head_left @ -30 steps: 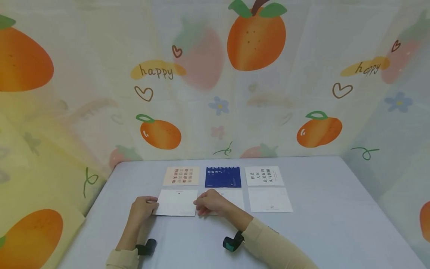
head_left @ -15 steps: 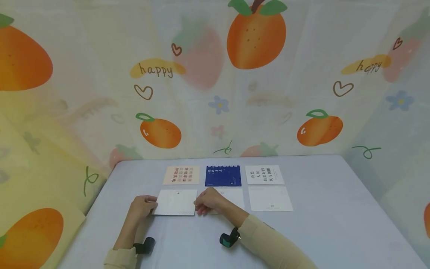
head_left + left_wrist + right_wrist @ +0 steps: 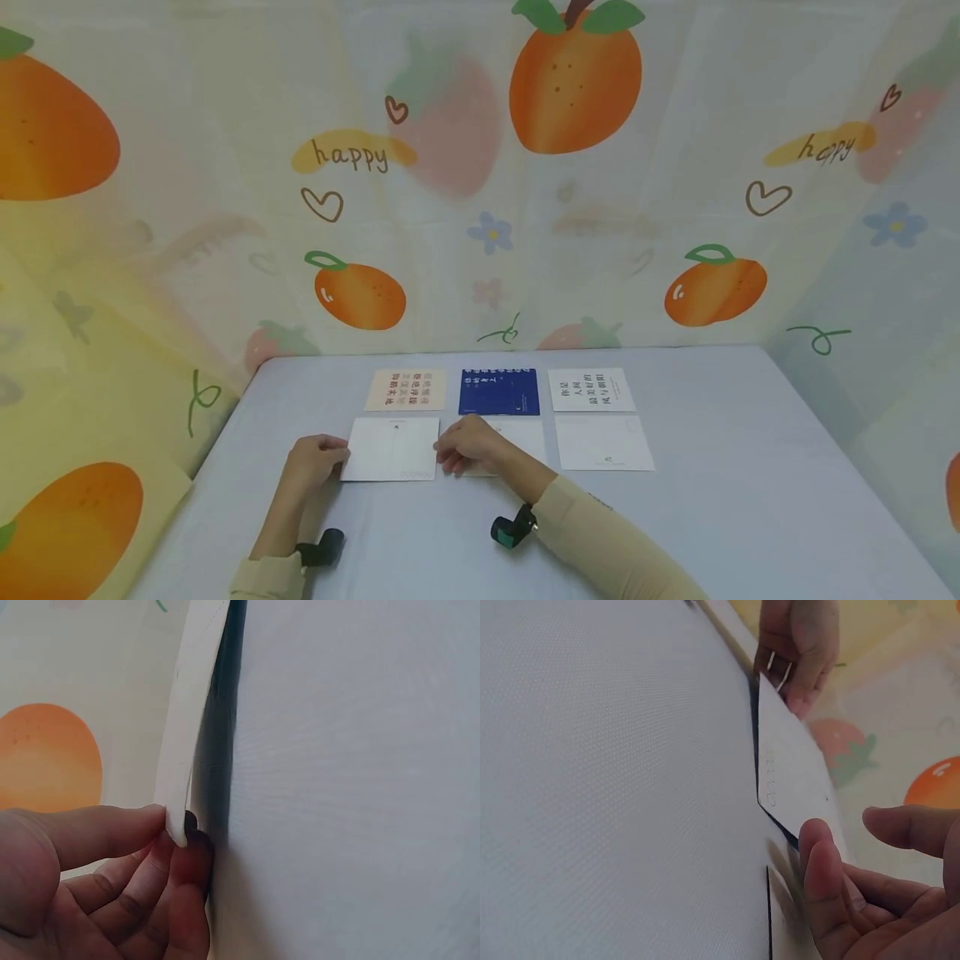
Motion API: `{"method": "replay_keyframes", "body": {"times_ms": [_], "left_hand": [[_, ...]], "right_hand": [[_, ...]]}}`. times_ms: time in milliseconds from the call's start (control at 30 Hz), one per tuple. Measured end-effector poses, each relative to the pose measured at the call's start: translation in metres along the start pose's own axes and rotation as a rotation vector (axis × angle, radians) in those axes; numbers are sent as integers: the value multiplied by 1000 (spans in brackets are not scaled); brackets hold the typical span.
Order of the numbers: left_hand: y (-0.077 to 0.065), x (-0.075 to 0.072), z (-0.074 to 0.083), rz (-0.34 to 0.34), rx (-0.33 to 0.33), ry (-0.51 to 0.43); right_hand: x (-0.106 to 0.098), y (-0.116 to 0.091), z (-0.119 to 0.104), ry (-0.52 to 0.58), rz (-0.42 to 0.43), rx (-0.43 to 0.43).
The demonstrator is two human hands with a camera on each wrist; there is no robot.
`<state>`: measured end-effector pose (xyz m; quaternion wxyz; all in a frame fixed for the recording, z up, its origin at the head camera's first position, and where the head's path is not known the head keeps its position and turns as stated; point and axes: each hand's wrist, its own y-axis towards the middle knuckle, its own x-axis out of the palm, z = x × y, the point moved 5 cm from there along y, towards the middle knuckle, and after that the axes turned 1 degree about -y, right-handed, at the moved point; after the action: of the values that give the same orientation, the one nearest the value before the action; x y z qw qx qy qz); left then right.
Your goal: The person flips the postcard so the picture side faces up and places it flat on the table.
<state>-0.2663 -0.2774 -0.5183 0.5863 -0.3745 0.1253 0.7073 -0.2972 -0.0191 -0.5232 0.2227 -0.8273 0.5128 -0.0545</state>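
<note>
My left hand pinches the left edge of a blank-looking white postcard between thumb and fingers. In the left wrist view the postcard stands a little off the table, with a dark shadow under its edge. My right hand is at the postcard's right edge. The right wrist view shows its thumb apart from its bent fingers, whose tips overlap the postcard's corner area. Beneath the right hand lies another white postcard, partly hidden by it.
Behind lies a row of three cards: a cream one with red lettering, a dark blue one and a white one with black lettering. A further white postcard lies front right. The white-covered table meets a fruit-print curtain.
The held postcard has shifted slightly, its far edge showing a little higher in the head view. Both hands stay almost where they were.
</note>
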Motion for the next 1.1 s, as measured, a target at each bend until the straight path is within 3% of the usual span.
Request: {"method": "replay_keyframes", "body": {"times_ms": [467,1100], "left_hand": [[-5,-7,6,57,27,-53],[-10,-15,16,101,96,-193]], "right_hand": [[-8,-3,-9,80,14,-90],[-16,-9,-18,119,100,-126]]}}
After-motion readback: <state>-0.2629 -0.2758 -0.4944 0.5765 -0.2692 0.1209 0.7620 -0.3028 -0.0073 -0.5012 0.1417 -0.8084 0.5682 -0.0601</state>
